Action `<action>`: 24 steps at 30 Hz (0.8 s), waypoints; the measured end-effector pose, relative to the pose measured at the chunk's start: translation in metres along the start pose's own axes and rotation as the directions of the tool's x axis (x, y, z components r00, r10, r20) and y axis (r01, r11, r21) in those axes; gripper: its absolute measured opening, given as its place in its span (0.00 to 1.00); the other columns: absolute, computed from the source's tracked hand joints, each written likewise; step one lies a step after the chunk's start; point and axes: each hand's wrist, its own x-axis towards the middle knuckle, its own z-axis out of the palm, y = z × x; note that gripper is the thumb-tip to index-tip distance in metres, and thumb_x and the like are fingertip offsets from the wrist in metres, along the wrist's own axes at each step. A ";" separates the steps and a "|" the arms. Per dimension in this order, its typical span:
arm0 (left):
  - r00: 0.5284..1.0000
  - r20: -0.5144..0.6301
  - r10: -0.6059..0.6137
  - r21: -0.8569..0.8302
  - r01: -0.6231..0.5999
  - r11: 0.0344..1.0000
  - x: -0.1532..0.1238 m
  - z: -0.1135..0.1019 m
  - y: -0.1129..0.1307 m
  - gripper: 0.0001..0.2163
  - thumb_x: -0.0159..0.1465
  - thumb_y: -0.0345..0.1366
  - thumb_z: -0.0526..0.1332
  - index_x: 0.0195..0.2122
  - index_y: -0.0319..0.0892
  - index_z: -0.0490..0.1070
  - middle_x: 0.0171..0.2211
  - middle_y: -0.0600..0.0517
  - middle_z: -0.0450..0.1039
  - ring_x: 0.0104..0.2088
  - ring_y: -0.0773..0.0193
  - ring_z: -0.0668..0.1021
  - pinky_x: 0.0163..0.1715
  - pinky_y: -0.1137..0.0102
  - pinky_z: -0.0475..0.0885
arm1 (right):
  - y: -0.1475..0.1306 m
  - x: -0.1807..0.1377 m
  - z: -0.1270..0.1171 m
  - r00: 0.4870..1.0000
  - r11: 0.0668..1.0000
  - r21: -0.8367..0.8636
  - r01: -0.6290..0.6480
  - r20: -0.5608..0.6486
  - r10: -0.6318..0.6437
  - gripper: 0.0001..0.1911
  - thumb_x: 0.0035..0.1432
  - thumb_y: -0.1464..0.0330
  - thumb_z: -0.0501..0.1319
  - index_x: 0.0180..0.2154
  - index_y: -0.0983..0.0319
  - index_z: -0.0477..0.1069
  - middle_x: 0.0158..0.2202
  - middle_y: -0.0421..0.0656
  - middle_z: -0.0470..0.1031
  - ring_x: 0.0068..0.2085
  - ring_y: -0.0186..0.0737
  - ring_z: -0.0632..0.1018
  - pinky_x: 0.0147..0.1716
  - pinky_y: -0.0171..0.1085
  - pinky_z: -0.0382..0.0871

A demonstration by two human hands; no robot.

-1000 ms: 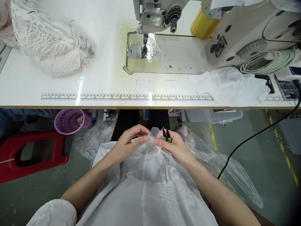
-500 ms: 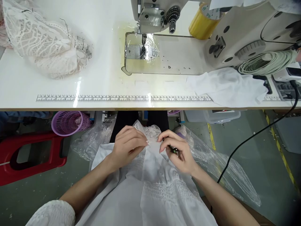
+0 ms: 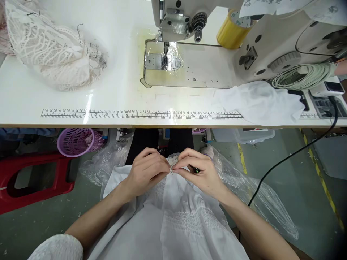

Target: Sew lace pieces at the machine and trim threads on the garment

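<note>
My left hand [image 3: 148, 170] and my right hand [image 3: 204, 174] meet over my lap, fingertips pinched together on a small white lace piece [image 3: 172, 160]. Most of the lace is covered by the fingers. Tucked in my right palm is a small dark object with a green part [image 3: 196, 170]; the fingers hide its kind. White cloth with gathered stitching [image 3: 187, 220] spreads below both hands, and whether it is worn or lies loose I cannot tell.
Ahead is a white table edge with a printed ruler [image 3: 143, 114] and a sewing machine [image 3: 176, 21]. Lace fabric [image 3: 59, 54] lies left, white cloth [image 3: 260, 103] right. A purple basket [image 3: 77, 142], red stool [image 3: 35, 180], plastic bag [image 3: 260, 202] and black cable [image 3: 287, 155] surround my lap.
My right hand has moved left, and its fingertips have closed at the lace beside my left fingers. My left hand stays nearly in place. The view has shifted slightly.
</note>
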 end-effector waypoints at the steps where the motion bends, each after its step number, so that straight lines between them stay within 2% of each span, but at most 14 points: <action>1: 1.000 0.006 0.002 -0.009 -0.001 1.000 0.000 0.000 0.000 0.07 0.65 0.26 0.59 0.33 0.45 0.68 0.28 0.57 0.79 0.31 0.66 0.81 0.41 0.65 0.71 | 0.000 -0.001 -0.001 1.000 1.000 -0.009 0.002 0.001 -0.002 0.04 0.61 0.68 0.64 0.34 0.58 0.78 0.35 0.43 0.73 0.32 0.35 0.73 0.27 0.35 0.67; 6: 1.000 0.009 -0.020 -0.009 0.020 1.000 -0.003 0.002 -0.003 0.06 0.66 0.26 0.60 0.35 0.45 0.68 0.29 0.56 0.78 0.31 0.67 0.80 0.42 0.65 0.70 | -0.004 -0.005 -0.004 0.999 0.999 -0.049 -0.005 -0.051 0.003 0.05 0.64 0.70 0.60 0.34 0.59 0.74 0.36 0.43 0.71 0.36 0.36 0.73 0.32 0.35 0.67; 11: 0.992 0.003 -0.124 0.009 0.124 0.992 -0.005 0.003 -0.004 0.04 0.66 0.29 0.62 0.39 0.44 0.69 0.30 0.56 0.78 0.30 0.67 0.78 0.40 0.67 0.70 | -0.008 -0.009 -0.007 0.999 0.996 -0.078 0.045 0.014 -0.044 0.06 0.66 0.69 0.58 0.36 0.58 0.72 0.42 0.45 0.71 0.38 0.36 0.73 0.32 0.35 0.67; 13: 0.990 -0.015 -0.142 0.007 0.143 0.990 -0.005 0.004 -0.004 0.04 0.66 0.29 0.63 0.40 0.43 0.69 0.31 0.56 0.78 0.31 0.67 0.78 0.40 0.67 0.70 | -0.005 -0.014 -0.019 1.000 0.989 -0.149 -0.005 0.013 0.007 0.07 0.66 0.67 0.57 0.35 0.59 0.71 0.42 0.45 0.72 0.39 0.39 0.74 0.34 0.36 0.68; 14: 0.989 -0.032 -0.146 0.000 0.146 0.989 -0.005 0.004 -0.004 0.04 0.65 0.28 0.63 0.39 0.44 0.69 0.32 0.56 0.78 0.31 0.67 0.78 0.41 0.67 0.70 | -0.002 -0.019 -0.027 0.998 0.974 -0.219 -0.056 0.006 0.059 0.10 0.67 0.66 0.57 0.33 0.59 0.71 0.39 0.45 0.73 0.38 0.39 0.75 0.33 0.36 0.67; 16: 0.986 -0.060 -0.153 -0.020 0.152 0.988 -0.005 0.005 -0.004 0.05 0.65 0.28 0.63 0.39 0.44 0.69 0.32 0.56 0.78 0.30 0.68 0.77 0.41 0.67 0.71 | 0.006 -0.030 -0.047 0.981 0.879 -0.437 -0.192 -0.061 0.185 0.14 0.66 0.64 0.57 0.28 0.60 0.70 0.32 0.43 0.74 0.30 0.37 0.74 0.27 0.35 0.65; 17: 0.985 -0.066 -0.160 -0.035 0.158 0.987 -0.005 0.005 -0.004 0.05 0.65 0.29 0.63 0.40 0.44 0.69 0.31 0.56 0.77 0.30 0.68 0.77 0.40 0.67 0.71 | 0.010 -0.036 -0.055 0.964 0.782 -0.564 -0.266 -0.150 0.220 0.14 0.65 0.63 0.58 0.27 0.61 0.71 0.31 0.43 0.74 0.25 0.35 0.71 0.22 0.35 0.60; 18: 0.983 -0.066 -0.172 -0.054 0.169 0.984 -0.005 0.005 -0.003 0.05 0.65 0.29 0.64 0.40 0.43 0.69 0.31 0.56 0.77 0.30 0.67 0.77 0.40 0.67 0.71 | 0.012 -0.041 -0.062 0.945 0.682 -0.655 -0.324 -0.250 0.209 0.12 0.64 0.65 0.58 0.29 0.61 0.73 0.34 0.44 0.75 0.22 0.34 0.69 0.19 0.35 0.56; 19: 0.979 -0.060 -0.193 -0.081 0.188 0.979 -0.005 0.006 -0.002 0.06 0.65 0.30 0.64 0.40 0.43 0.69 0.31 0.56 0.77 0.31 0.67 0.77 0.39 0.68 0.71 | 0.013 -0.045 -0.065 0.934 0.623 -0.700 -0.349 -0.314 0.171 0.09 0.63 0.66 0.58 0.33 0.60 0.74 0.38 0.46 0.76 0.22 0.33 0.69 0.18 0.35 0.55; 20: 0.972 -0.046 -0.229 -0.118 0.222 0.968 -0.005 0.006 -0.001 0.06 0.64 0.31 0.65 0.41 0.44 0.69 0.31 0.56 0.76 0.32 0.67 0.77 0.39 0.69 0.72 | 0.012 -0.047 -0.064 0.935 0.624 -0.705 -0.336 -0.332 0.128 0.07 0.63 0.68 0.58 0.37 0.59 0.76 0.42 0.46 0.76 0.25 0.34 0.71 0.19 0.35 0.56; 21: 0.960 -0.021 -0.278 -0.166 0.271 0.948 -0.004 0.005 0.001 0.07 0.64 0.32 0.65 0.42 0.44 0.69 0.32 0.55 0.76 0.33 0.67 0.78 0.38 0.70 0.72 | 0.009 -0.046 -0.060 0.948 0.682 -0.674 -0.285 -0.303 0.096 0.09 0.63 0.69 0.58 0.42 0.57 0.76 0.47 0.46 0.75 0.29 0.36 0.74 0.21 0.34 0.59; 23: 0.919 0.052 -0.390 -0.278 0.388 0.879 -0.003 0.004 0.004 0.08 0.64 0.33 0.65 0.43 0.45 0.69 0.35 0.55 0.75 0.36 0.67 0.78 0.36 0.72 0.72 | 0.001 -0.038 -0.043 0.984 0.851 -0.506 -0.143 -0.168 0.065 0.13 0.64 0.68 0.58 0.49 0.53 0.74 0.52 0.45 0.73 0.35 0.37 0.76 0.25 0.34 0.64; 24: 0.896 0.096 -0.434 -0.332 0.440 0.834 -0.002 0.002 0.006 0.08 0.64 0.34 0.65 0.43 0.45 0.69 0.37 0.54 0.74 0.37 0.67 0.77 0.35 0.74 0.72 | -0.003 -0.031 -0.033 0.991 0.908 -0.405 -0.106 -0.115 0.064 0.15 0.64 0.67 0.59 0.52 0.51 0.72 0.54 0.44 0.72 0.34 0.35 0.75 0.25 0.34 0.65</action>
